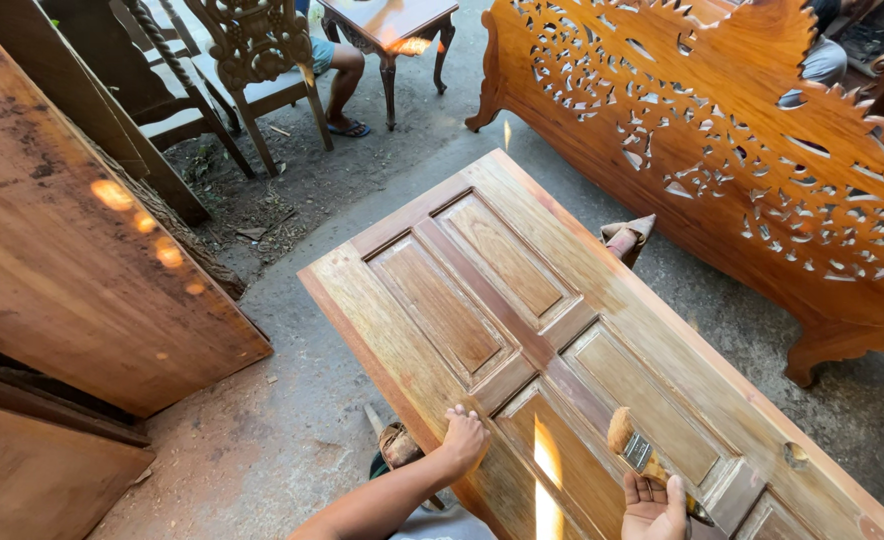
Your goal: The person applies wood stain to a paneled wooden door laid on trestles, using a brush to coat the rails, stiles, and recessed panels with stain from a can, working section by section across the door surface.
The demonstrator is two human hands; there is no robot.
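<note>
A panelled wooden door (522, 300) lies flat in front of me, its lower part glossy and wet-looking. My right hand (654, 505) grips a paintbrush (634, 448) by the handle, the bristles resting on the door's centre rail near the bottom. At the door's left edge, my left hand (462, 437) rests with fingers curled over the wood. A round lock hole (794, 455) shows on the right stile.
A carved wooden bench back (742, 130) stands to the right. Large wooden slabs (72, 260) lean at the left. Behind are a carved chair (252, 60), a small table (387, 25), and a seated person's leg (342, 85). Concrete floor (292, 420) surrounds the door.
</note>
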